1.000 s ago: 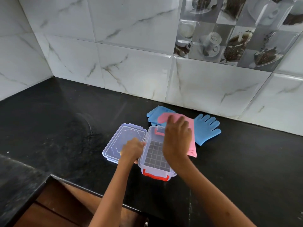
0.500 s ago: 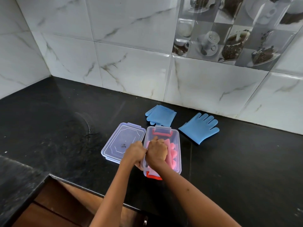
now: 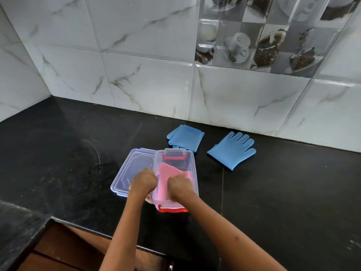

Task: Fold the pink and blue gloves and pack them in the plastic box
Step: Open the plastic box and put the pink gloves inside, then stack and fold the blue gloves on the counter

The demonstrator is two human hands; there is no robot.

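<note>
On the black counter (image 3: 68, 163), the clear plastic box (image 3: 192, 167) holds the folded pink glove (image 3: 166, 178), and the right hand (image 3: 180, 187), fingers curled, presses down on that glove inside the box. The left hand (image 3: 144, 181) is curled at the box's 9 o'clock wall, over the clear lid (image 3: 134, 165) lying just beside; whether it pinches the wall I cannot tell. One folded blue glove (image 3: 185, 138) lies at the box's 12 o'clock, and a flat blue glove (image 3: 233, 150) at 2 o'clock.
</note>
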